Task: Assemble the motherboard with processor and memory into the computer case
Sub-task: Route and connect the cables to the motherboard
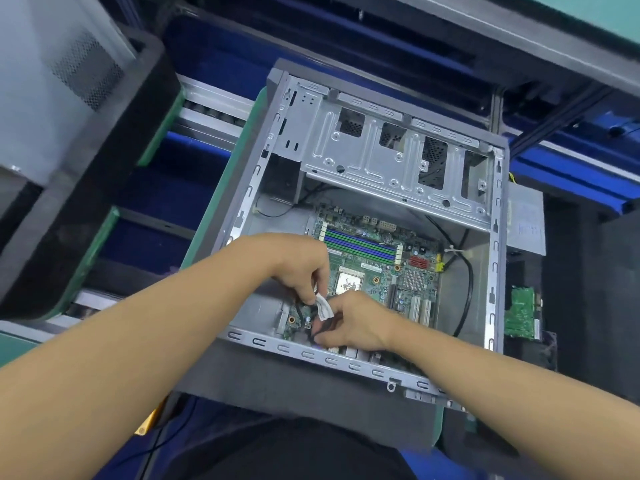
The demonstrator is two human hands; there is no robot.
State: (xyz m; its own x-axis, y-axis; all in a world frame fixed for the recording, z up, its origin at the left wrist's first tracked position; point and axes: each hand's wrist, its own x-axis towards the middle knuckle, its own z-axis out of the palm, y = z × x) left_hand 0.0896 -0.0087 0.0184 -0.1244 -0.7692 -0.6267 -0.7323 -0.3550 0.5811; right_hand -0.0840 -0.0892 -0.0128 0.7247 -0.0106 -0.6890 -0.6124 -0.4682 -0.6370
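Observation:
An open grey computer case [381, 161] lies on its side in front of me. A green motherboard [384, 271] lies flat inside it, with the processor [349, 281] at its middle and blue and green memory slots [360, 244] behind that. Both hands are inside the case over the board's near left corner. My left hand [304, 268] pinches a thin black cable [320, 323] just above its white label [323, 306]. My right hand [353, 322] grips the same cable lower down, close to the board. The cable's plug end is hidden by my fingers.
A thick black cable [467, 289] loops along the case's right inner side. A second green circuit board [521, 313] lies outside the case at right. Another case [62, 81] on black foam sits at the far left. The case rests on a green-edged pallet [221, 188].

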